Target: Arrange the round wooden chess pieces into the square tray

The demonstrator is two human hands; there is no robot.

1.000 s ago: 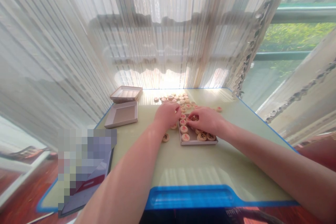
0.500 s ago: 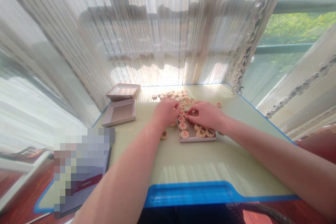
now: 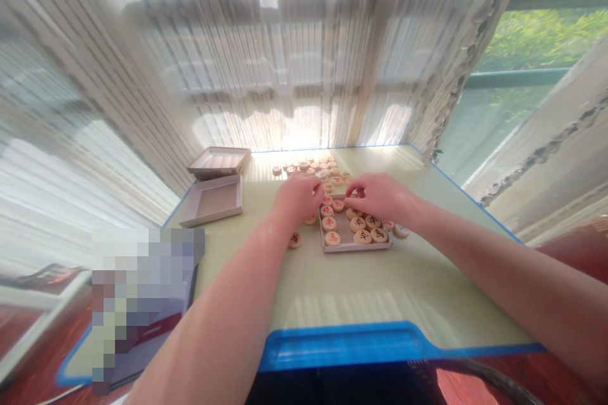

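A shallow cardboard tray lies on the pale green table and holds several round wooden chess pieces with red or black characters. My left hand rests curled at the tray's far left corner, its fingertips hidden among the pieces there. My right hand hovers over the tray's far edge with thumb and forefinger pinched; what they hold is hidden. A pile of loose chess pieces lies just beyond both hands. One piece lies left of the tray, another to its right.
Two open box halves lie at the far left of the table. A blurred-out object sits at the near left corner. A blue rim edges the table's near side. Sheer curtains hang close behind the table.
My right hand has lifted and drawn back from the tray's middle to its far edge, uncovering more pieces inside. The view has shifted down slightly. My left hand has stayed put.
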